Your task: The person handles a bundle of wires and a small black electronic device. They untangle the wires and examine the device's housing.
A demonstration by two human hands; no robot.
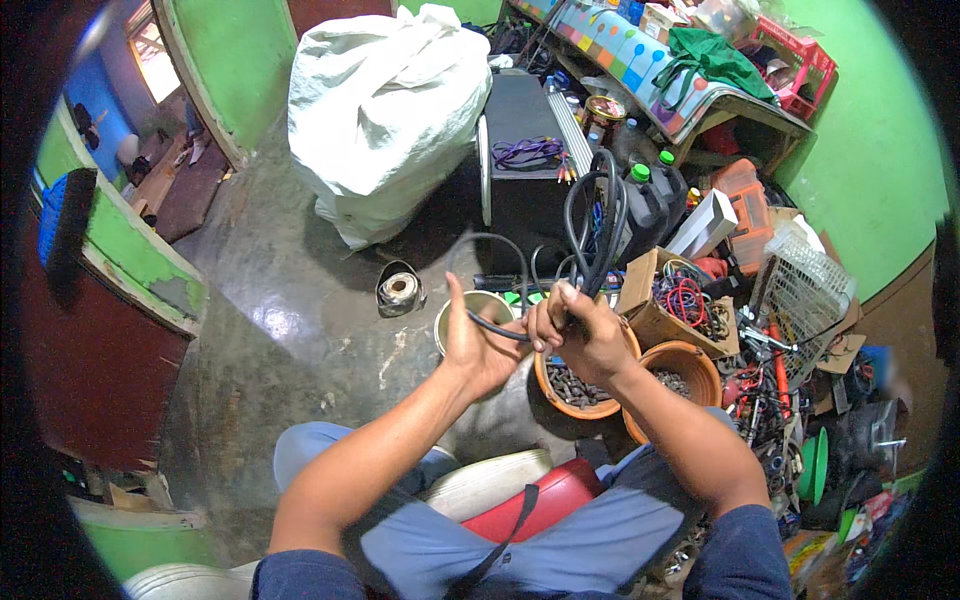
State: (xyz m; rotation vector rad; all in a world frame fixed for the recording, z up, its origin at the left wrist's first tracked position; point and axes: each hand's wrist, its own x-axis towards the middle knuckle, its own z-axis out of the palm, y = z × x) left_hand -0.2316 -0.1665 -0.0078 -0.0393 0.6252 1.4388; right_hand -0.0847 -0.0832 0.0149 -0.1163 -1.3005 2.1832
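Observation:
My right hand (592, 338) is closed around a coiled black cable (598, 272), whose loops stand up above the fist. A thinner curve of the same cable arcs leftward, blurred at its top, and passes across the palm of my left hand (476, 350). That left hand has its thumb raised and its fingers stretched toward the right fist, not wrapped round the cable. Beneath the hands is a pale round bucket (441, 330), partly hidden by the left one. Under the right wrist sits an orange tub (545, 385) holding small dark pieces.
Another orange tub (708, 375) and a cardboard box (640, 285) of wires stand to the right, beside piled tools. A tape roll (399, 288) lies on the floor. Farther back are a large white sack (385, 120), a black speaker-like box (520, 115) and a cluttered table (640, 75).

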